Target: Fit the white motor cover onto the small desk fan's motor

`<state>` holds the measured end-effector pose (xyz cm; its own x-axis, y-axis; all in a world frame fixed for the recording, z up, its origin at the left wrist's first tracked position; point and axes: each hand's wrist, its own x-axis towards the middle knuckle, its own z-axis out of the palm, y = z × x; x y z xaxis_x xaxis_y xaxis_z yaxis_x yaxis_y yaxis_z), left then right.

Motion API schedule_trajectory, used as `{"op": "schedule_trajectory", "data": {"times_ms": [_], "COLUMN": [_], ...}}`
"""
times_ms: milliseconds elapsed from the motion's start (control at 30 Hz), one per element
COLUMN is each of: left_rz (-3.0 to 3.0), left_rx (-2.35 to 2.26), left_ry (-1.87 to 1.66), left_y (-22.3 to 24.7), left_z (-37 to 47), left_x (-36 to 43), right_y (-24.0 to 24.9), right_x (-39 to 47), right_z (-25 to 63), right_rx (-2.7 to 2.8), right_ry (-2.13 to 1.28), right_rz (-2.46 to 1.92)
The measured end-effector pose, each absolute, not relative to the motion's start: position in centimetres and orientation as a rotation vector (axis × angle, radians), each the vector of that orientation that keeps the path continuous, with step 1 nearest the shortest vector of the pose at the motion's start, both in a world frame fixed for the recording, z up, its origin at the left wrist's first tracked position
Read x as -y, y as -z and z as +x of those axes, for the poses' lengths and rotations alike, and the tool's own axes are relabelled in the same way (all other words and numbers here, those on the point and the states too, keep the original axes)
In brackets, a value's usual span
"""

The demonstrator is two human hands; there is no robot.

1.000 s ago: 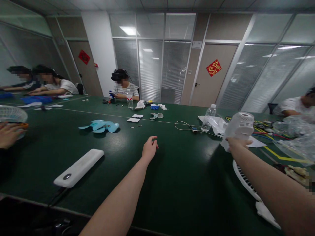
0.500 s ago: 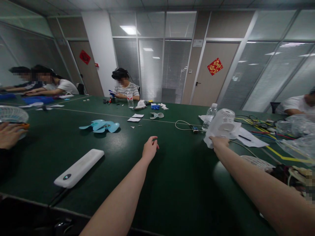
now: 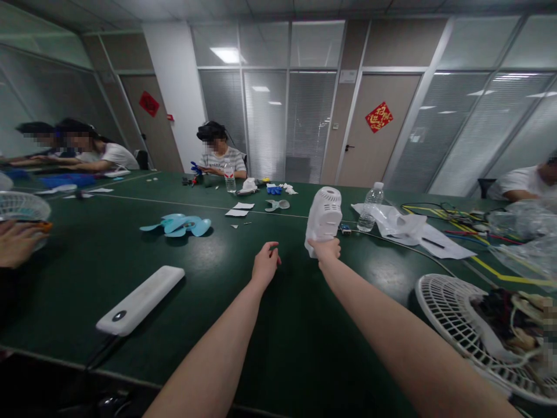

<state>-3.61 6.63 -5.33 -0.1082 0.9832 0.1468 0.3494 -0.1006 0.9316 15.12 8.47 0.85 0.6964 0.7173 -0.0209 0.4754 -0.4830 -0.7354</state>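
My right hand point(image 3: 326, 249) is wrapped round the lower part of a white plastic housing with vent slots point(image 3: 324, 215), held upright over the green table point(image 3: 209, 307). To its left, my left hand point(image 3: 266, 262) hovers over or rests on the table, fingers loosely apart and holding nothing. Light-blue fan blades point(image 3: 180, 224) lie further left. A long white device with a round dark display point(image 3: 141, 301) lies at the near left, a cable at its end. White fan grille point(image 3: 439, 302) with wires in it is at the right.
A water bottle point(image 3: 371, 207) stands beside crumpled plastic point(image 3: 398, 223) and paper. Cables and clear bags lie far right. Another person's hand point(image 3: 17, 241) is at a grille point(image 3: 26, 206) on the left edge. More people sit around the table.
My right hand has moved left with the white housing, away from the bottle and the plastic. More of the right grille shows. My left hand has stayed in place.
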Motion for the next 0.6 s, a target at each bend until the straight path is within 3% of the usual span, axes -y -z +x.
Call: {"op": "schedule_trajectory", "data": {"times_ms": [600], "left_rz": [1.513], "left_rx": [-1.509], "left_ry": [-1.198], "left_y": [4.6], "left_z": [-3.8], "left_x": [-5.9], "right_y": [-1.0], "right_x": [-3.3], "right_z": [15.3], "right_rx": [1.233], "right_ry": [-0.644], "right_rz": [-1.666]}}
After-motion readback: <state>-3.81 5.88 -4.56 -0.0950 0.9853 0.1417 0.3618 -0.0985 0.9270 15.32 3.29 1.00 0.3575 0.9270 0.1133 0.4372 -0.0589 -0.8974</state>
